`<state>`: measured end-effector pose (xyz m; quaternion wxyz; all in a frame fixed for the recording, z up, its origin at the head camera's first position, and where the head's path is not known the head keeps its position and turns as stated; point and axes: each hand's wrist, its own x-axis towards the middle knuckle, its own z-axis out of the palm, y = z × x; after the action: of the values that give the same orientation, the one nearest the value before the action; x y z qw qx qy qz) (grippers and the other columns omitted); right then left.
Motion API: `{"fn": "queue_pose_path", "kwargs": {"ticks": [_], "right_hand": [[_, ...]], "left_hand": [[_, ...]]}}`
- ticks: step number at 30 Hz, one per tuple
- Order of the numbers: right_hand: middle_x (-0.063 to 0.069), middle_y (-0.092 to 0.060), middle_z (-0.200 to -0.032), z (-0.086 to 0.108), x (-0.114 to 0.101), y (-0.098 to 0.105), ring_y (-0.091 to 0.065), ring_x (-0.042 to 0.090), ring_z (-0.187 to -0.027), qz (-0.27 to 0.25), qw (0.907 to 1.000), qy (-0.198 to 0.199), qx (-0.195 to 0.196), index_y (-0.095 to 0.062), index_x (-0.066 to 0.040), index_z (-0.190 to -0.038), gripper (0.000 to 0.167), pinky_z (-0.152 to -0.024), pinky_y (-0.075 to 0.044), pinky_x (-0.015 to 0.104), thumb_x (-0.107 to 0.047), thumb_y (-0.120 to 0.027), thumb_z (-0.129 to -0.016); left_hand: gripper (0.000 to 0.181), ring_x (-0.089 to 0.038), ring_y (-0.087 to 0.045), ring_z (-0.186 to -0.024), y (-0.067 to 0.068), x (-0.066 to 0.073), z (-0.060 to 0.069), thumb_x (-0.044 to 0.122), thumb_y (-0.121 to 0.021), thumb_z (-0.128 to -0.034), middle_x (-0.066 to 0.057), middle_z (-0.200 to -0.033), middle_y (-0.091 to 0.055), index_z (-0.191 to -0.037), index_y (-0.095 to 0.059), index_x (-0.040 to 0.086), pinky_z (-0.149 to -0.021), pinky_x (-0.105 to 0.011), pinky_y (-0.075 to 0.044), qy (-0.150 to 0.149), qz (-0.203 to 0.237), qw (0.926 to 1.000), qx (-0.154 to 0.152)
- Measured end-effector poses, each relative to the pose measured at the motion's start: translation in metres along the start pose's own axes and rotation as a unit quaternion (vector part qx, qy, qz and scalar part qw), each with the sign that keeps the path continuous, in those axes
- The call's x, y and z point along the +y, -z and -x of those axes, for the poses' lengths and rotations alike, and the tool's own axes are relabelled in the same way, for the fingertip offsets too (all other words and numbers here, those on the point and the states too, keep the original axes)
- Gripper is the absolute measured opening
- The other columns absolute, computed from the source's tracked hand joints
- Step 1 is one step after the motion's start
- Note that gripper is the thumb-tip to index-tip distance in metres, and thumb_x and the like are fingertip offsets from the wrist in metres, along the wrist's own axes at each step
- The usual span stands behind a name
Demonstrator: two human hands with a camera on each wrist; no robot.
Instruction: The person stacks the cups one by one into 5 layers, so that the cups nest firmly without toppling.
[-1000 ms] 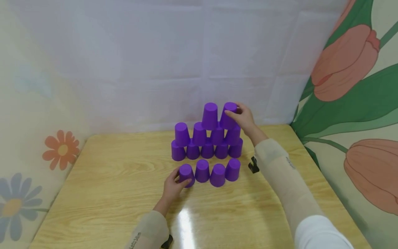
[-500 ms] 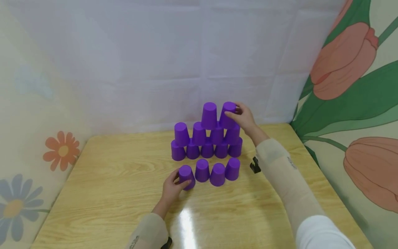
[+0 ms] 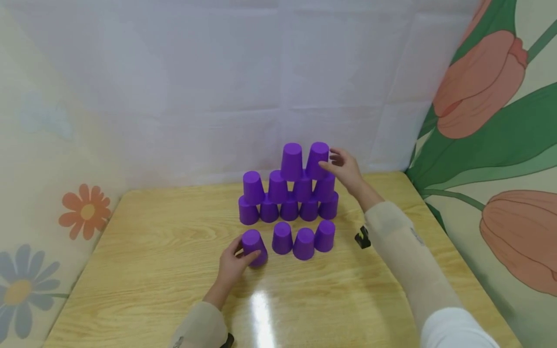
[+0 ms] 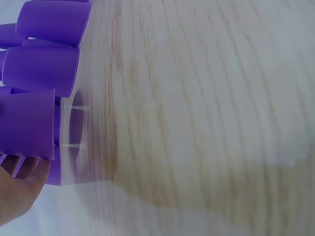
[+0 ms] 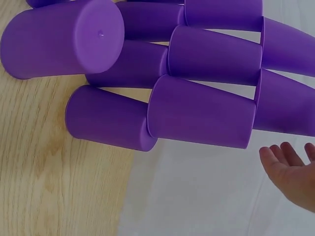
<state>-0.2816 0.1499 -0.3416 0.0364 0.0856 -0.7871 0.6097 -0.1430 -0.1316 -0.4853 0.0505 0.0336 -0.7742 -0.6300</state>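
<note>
Upside-down purple cups form a stack: a long bottom row (image 3: 248,211), a second row (image 3: 253,187) on it, and two cups on top toward the right. My right hand (image 3: 346,169) is beside the top right cup (image 3: 317,159), fingers spread; in the right wrist view a gap shows between this hand (image 5: 293,174) and the cup (image 5: 285,103). In front of the stack, my left hand (image 3: 232,263) grips a purple cup (image 3: 251,241) around its side, thumb across the front. The left wrist view shows that cup (image 4: 24,123) with the fingers under its side.
Three more upside-down cups stand in front of the stack, right of the left hand: one (image 3: 282,238), a nearer one (image 3: 303,244) and one at the right (image 3: 324,236). A white cloth (image 3: 209,96) hangs behind the wooden table (image 3: 165,251).
My right hand has let go of the top right cup and moved slightly right. My left hand has drawn its cup left and a little nearer, away from the other front cups.
</note>
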Motion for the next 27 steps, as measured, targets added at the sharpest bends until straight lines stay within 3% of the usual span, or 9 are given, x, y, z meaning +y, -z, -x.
{"fn": "queue_pose_path", "kwargs": {"ticks": [10, 20, 27], "right_hand": [[0.024, -0.041, -0.122, 0.018, 0.001, 0.009, -0.039, 0.035, -0.11, -0.002, 1.0, 0.005, -0.004, -0.035, 0.003, -0.127, 0.058, -0.092, -0.034, 0.041, -0.015, -0.062, -0.079], [0.025, -0.042, -0.119, 0.033, 0.028, 0.015, -0.04, 0.037, -0.108, -0.006, 1.0, 0.005, 0.0, -0.038, 0.004, -0.124, 0.054, -0.091, -0.035, 0.042, -0.014, -0.062, -0.079], [0.025, -0.045, -0.117, 0.047, 0.049, 0.015, -0.041, 0.039, -0.107, -0.012, 0.9997, -0.005, 0.019, -0.04, 0.005, -0.123, 0.053, -0.089, -0.037, 0.042, -0.013, -0.063, -0.078]], "left_hand": [[0.058, -0.029, -0.047, -0.104, 0.011, 0.007, -0.002, 0.008, -0.071, -0.0698, -0.019, -0.114, -0.05, -0.121, -0.046, 0.0, -0.088, -0.039, -0.039, -0.028, -0.019, 0.9994, -0.003], [0.059, -0.028, -0.047, -0.103, 0.02, 0.019, -0.007, 0.011, -0.072, -0.0694, -0.018, -0.114, -0.051, -0.121, -0.045, 0.001, -0.087, -0.039, -0.04, -0.046, -0.033, 0.9983, -0.014], [0.056, -0.03, -0.048, -0.101, 0.022, 0.045, -0.009, 0.009, -0.07, -0.0718, -0.02, -0.112, -0.051, -0.121, -0.045, -0.001, -0.087, -0.04, -0.04, -0.055, -0.027, 0.9977, -0.028]]}}
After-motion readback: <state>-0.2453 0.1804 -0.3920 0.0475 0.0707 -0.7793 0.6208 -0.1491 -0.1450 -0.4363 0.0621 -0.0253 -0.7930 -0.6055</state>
